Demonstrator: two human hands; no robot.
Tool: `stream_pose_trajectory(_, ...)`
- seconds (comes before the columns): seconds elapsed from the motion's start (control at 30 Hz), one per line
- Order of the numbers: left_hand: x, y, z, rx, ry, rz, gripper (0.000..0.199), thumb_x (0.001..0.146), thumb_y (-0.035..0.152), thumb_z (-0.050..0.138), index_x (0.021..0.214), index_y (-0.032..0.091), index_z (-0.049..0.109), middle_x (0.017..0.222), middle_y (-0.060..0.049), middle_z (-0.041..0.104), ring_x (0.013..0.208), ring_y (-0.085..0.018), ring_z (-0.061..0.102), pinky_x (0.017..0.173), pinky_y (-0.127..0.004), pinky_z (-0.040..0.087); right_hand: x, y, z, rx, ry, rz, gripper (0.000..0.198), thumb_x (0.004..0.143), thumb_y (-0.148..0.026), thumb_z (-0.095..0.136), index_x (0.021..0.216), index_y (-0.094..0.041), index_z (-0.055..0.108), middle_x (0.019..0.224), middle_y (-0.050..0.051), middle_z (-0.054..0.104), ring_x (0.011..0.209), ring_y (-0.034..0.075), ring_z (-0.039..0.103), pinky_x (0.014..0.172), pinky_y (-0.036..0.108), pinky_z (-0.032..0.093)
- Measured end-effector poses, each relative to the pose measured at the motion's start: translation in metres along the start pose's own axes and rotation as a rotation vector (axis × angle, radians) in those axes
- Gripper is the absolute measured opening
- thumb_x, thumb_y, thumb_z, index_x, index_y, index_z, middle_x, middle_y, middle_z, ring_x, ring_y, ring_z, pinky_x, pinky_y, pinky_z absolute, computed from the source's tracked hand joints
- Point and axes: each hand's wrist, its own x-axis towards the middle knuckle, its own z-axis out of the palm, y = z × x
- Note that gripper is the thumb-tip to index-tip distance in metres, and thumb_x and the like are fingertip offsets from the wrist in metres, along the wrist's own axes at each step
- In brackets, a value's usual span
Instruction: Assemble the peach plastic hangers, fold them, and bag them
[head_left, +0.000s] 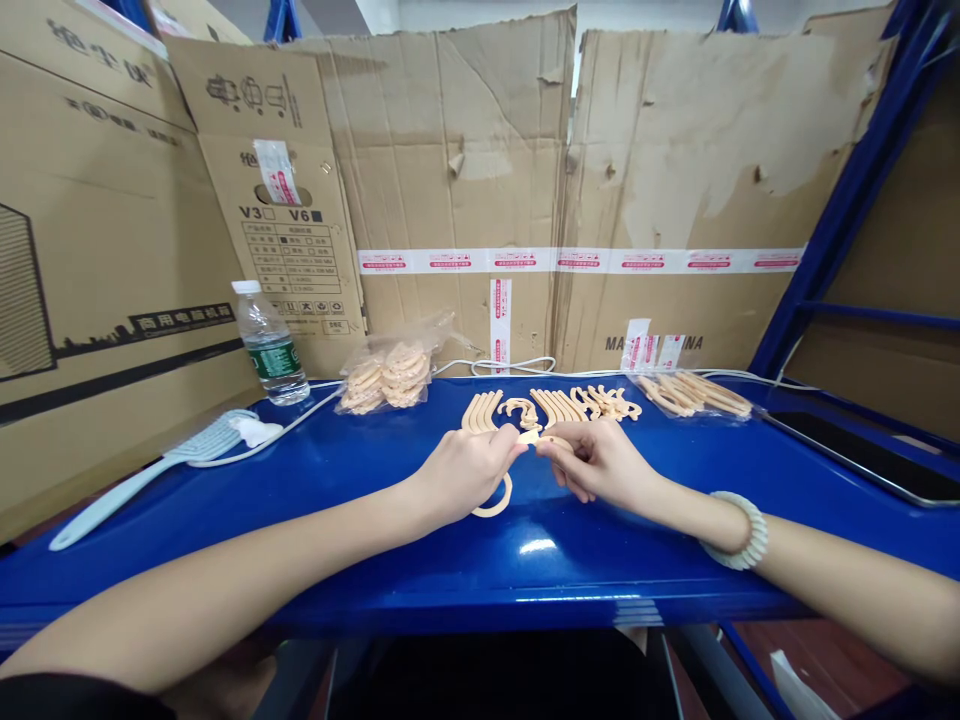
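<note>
Above the middle of the blue table, my left hand (472, 470) is closed in a pinch on a curved beige piece (496, 505) whose loop hangs below the fingers. Its pale end shows at the fingertips. My right hand (600, 462) pinches a small beige piece (556, 441), mostly covered by the fingers. The two pieces meet or nearly meet between my hands; I cannot tell if they are joined. Just behind lie a row of curved beige strips (480, 410), a hook-shaped piece (519, 408), a second row of strips (556, 406) and a pile of small curved pieces (609, 402).
Bags of beige parts lie at the back left (390, 378) and back right (694, 392). A water bottle (271, 350), a hairbrush (157, 465) and a white cable (262, 452) are on the left. A dark phone-like slab (862, 455) lies right. Cardboard (450, 190) walls the back.
</note>
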Motion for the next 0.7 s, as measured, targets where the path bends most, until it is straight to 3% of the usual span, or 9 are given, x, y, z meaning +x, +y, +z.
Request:
stream_pose_trajectory(0.1,0.002,0.0,0.0,-0.144,-0.038,-0.127,0.038,0.099,0.032,0.03,0.079,0.015,0.057,0.057,-0.001,0.058,0.048,-0.013,0.054,0.048,-0.023,0.034,-0.001,-0.002,0.002,-0.148,0.051,-0.134,0.039,0.093,-0.04,0.044,0.063,-0.017,0.052,0.051,-0.001,0.053,0.043,0.007,0.045,0.047,0.021,0.036)
stream_pose_trajectory(0.23,0.005,-0.002,-0.002,-0.372,0.011,-0.235,0.034,0.096,0.03,0.033,0.079,0.017,0.059,0.059,0.001,0.057,0.052,-0.013,0.054,0.054,-0.024,0.038,0.007,0.003,-0.008,-0.037,0.074,-0.027,0.039,0.093,-0.042,0.044,0.065,-0.017,0.055,0.049,-0.002,0.052,0.043,0.008,0.046,0.045,0.021,0.037)
stream_pose_trajectory(0.33,0.008,-0.005,-0.004,-0.594,0.038,-0.354,0.033,0.094,0.031,0.034,0.076,0.018,0.058,0.057,0.002,0.053,0.052,-0.013,0.054,0.053,-0.024,0.039,0.017,0.016,-0.033,-0.044,0.212,0.008,0.034,0.09,-0.045,0.05,0.075,-0.016,0.063,0.067,0.004,0.063,0.057,0.012,0.056,0.051,0.024,0.043)
stream_pose_trajectory(0.4,0.01,-0.008,-0.004,-0.82,-0.006,-0.492,0.031,0.093,0.036,0.037,0.079,0.018,0.056,0.054,0.004,0.05,0.046,-0.012,0.05,0.049,-0.023,0.038,0.023,0.028,-0.056,-0.14,0.351,-0.033,0.027,0.086,-0.042,0.057,0.078,-0.018,0.066,0.084,0.008,0.065,0.07,0.017,0.059,0.059,0.029,0.048)
stream_pose_trajectory(0.47,0.012,-0.009,-0.002,-1.09,-0.076,-0.649,0.028,0.093,0.039,0.039,0.084,0.017,0.054,0.05,0.006,0.046,0.039,-0.01,0.045,0.043,-0.022,0.036,0.026,0.044,-0.078,-0.217,0.441,-0.052,0.021,0.086,-0.037,0.057,0.077,-0.02,0.067,0.089,0.01,0.064,0.078,0.02,0.061,0.067,0.034,0.051)
stream_pose_trajectory(0.57,0.014,-0.011,-0.001,-1.406,-0.117,-0.811,0.021,0.092,0.036,0.044,0.088,0.016,0.051,0.05,0.006,0.046,0.04,-0.009,0.046,0.044,-0.021,0.039,0.027,0.072,-0.101,-0.368,0.421,-0.008,0.016,0.083,-0.027,0.059,0.072,-0.021,0.068,0.086,0.008,0.064,0.078,0.022,0.061,0.068,0.036,0.05)
stream_pose_trajectory(0.7,0.016,-0.012,-0.001,-1.572,-0.085,-0.918,0.013,0.092,0.025,0.047,0.088,0.015,0.053,0.059,0.001,0.058,0.052,-0.009,0.056,0.055,-0.022,0.046,0.027,0.11,-0.108,-0.452,0.3,-0.101,0.017,0.074,-0.016,0.062,0.059,-0.02,0.069,0.068,0.005,0.062,0.06,0.018,0.059,0.06,0.034,0.046)
